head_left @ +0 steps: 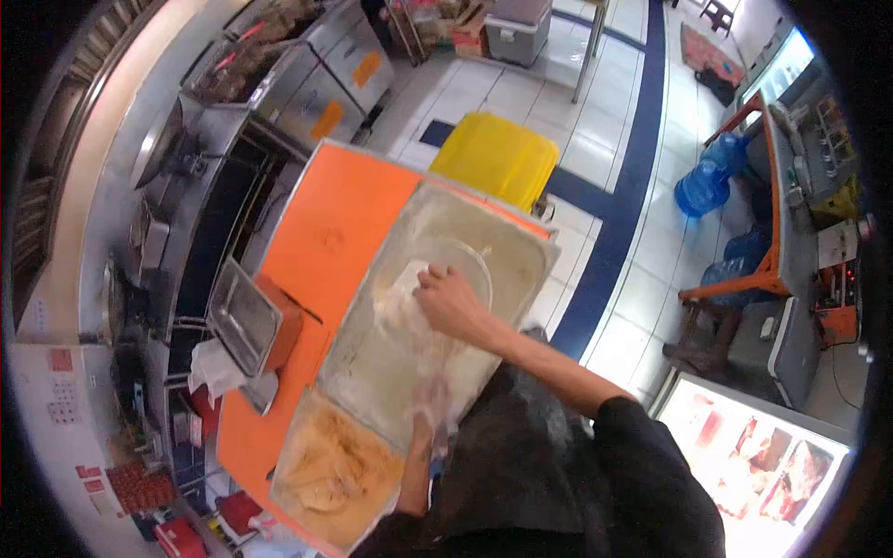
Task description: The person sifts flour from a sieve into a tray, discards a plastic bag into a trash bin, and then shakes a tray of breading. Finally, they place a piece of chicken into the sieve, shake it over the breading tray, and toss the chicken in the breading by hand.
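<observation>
On the orange worktop (pixel 326 232), the left hand (pixel 430 405) was blurred at the near rim of the flour tray (pixel 512 256), so its grip could not be told. The right hand (pixel 453 302), fingers curled together, pressed on a floured piece (pixel 402 284) in the middle of the tray. The piece seemed soft and light, best cupped from below.

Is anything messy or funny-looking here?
Flour coats the whole big metal tray, and the left hand looks white with it and blurred. The right hand presses into the flour. Blue water jugs lie on the floor. Nothing looks broken.
</observation>
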`<state>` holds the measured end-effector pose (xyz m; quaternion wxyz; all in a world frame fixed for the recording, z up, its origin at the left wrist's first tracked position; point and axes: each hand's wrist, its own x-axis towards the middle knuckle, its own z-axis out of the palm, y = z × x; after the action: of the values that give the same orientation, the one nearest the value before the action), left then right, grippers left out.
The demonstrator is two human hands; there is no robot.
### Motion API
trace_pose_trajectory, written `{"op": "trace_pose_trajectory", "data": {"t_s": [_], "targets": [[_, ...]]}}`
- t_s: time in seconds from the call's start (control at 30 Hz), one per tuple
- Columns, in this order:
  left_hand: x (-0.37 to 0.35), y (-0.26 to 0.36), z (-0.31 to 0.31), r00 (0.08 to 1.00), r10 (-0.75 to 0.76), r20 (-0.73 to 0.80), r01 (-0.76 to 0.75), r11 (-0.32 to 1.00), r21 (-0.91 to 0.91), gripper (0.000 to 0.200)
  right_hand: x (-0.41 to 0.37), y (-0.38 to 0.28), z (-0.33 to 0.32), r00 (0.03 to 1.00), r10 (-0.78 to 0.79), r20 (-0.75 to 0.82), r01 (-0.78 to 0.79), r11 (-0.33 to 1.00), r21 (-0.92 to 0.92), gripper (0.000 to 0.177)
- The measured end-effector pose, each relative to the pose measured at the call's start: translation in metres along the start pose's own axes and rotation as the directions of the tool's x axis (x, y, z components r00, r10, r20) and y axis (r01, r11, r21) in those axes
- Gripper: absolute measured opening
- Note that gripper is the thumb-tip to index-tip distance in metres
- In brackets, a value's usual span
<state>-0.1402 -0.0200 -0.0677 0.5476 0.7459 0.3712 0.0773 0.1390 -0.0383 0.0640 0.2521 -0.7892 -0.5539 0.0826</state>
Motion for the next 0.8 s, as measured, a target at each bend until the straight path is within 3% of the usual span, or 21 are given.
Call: {"op": "trace_pose_trajectory", "data": {"t_s": [0.03, 0.07, 0.17, 0.23, 0.27, 0.33, 0.37, 0.43, 0.53, 0.57, 0.6, 0.63, 0.67, 0.7, 0.77, 0.8], "targets": [[0.016, -0.002, 0.006, 0.913, 0.403, -0.061, -0.395, 0.912, 0.108, 0.038, 0.005, 0.007, -0.001, 1.000, 0.005, -0.027, -0.006, 0.999, -0.047, 0.012], [0.036, 0.002, 0.015, 0.903, 0.426, -0.059, -0.419, 0.903, 0.095, 0.038, 0.005, 0.012, -0.007, 0.999, 0.007, -0.042, -0.010, 0.997, -0.072, 0.012], [0.048, 0.105, 0.011, 0.997, -0.029, 0.068, 0.027, 0.999, 0.038, 0.041, 0.000, 0.015, -0.009, 0.993, -0.055, -0.108, 0.049, 0.997, -0.052, 0.007], [0.013, 0.129, -0.008, 0.904, -0.408, 0.125, 0.405, 0.913, 0.049, 0.044, 0.005, 0.011, 0.000, 0.989, -0.059, -0.134, 0.054, 0.998, -0.039, 0.008], [0.001, 0.119, -0.013, 0.905, -0.406, 0.125, 0.404, 0.914, 0.047, 0.044, 0.002, 0.009, 0.001, 0.989, -0.060, -0.133, 0.055, 0.998, -0.041, 0.008], [-0.011, 0.091, -0.021, 0.971, -0.192, 0.145, 0.187, 0.981, 0.047, 0.043, 0.005, 0.013, -0.005, 0.994, -0.038, -0.106, 0.036, 0.999, -0.016, 0.009], [0.005, 0.073, -0.013, 0.971, -0.193, 0.142, 0.188, 0.981, 0.043, 0.043, 0.010, 0.019, -0.008, 0.994, -0.042, -0.103, 0.040, 0.999, -0.018, 0.009], [0.000, 0.028, -0.008, 0.996, 0.064, 0.064, -0.076, 0.977, 0.201, 0.037, 0.008, 0.011, 0.000, 0.992, -0.048, -0.115, 0.046, 0.999, -0.021, 0.008], [-0.012, 0.072, -0.024, 0.987, -0.067, 0.143, 0.047, 0.989, 0.141, 0.042, 0.007, 0.009, -0.003, 0.995, -0.030, -0.098, 0.027, 0.999, -0.030, 0.007], [0.004, 0.086, -0.018, 0.988, -0.054, 0.147, 0.034, 0.990, 0.140, 0.042, 0.013, 0.019, -0.006, 0.994, -0.029, -0.107, 0.025, 0.999, -0.039, 0.007], [0.014, 0.099, -0.008, 0.996, 0.044, 0.073, -0.056, 0.984, 0.169, 0.031, 0.014, 0.022, -0.003, 0.993, -0.028, -0.119, 0.024, 0.999, -0.036, 0.007], [0.012, 0.105, -0.009, 0.992, 0.127, 0.002, -0.125, 0.969, 0.215, 0.034, 0.008, 0.013, 0.007, 0.992, -0.022, -0.122, 0.021, 1.000, -0.015, 0.007], [0.018, 0.095, -0.012, 0.959, -0.265, 0.100, 0.271, 0.961, -0.055, 0.034, 0.002, 0.004, 0.013, 0.993, -0.019, -0.113, 0.019, 1.000, -0.003, 0.007], [0.015, 0.086, -0.009, 0.964, -0.243, 0.109, 0.251, 0.966, -0.062, 0.034, 0.005, 0.007, 0.009, 0.994, -0.028, -0.110, 0.027, 1.000, -0.011, 0.007], [-0.009, 0.063, -0.011, 0.998, -0.042, -0.037, 0.040, 0.999, -0.035, 0.032, 0.016, 0.024, -0.003, 0.992, -0.024, -0.123, 0.020, 0.999, -0.034, 0.006], [-0.003, 0.077, -0.009, 0.997, -0.059, -0.039, 0.058, 0.998, -0.038, 0.032, 0.017, 0.027, -0.003, 0.990, -0.032, -0.141, 0.027, 0.999, -0.035, 0.006]]}}
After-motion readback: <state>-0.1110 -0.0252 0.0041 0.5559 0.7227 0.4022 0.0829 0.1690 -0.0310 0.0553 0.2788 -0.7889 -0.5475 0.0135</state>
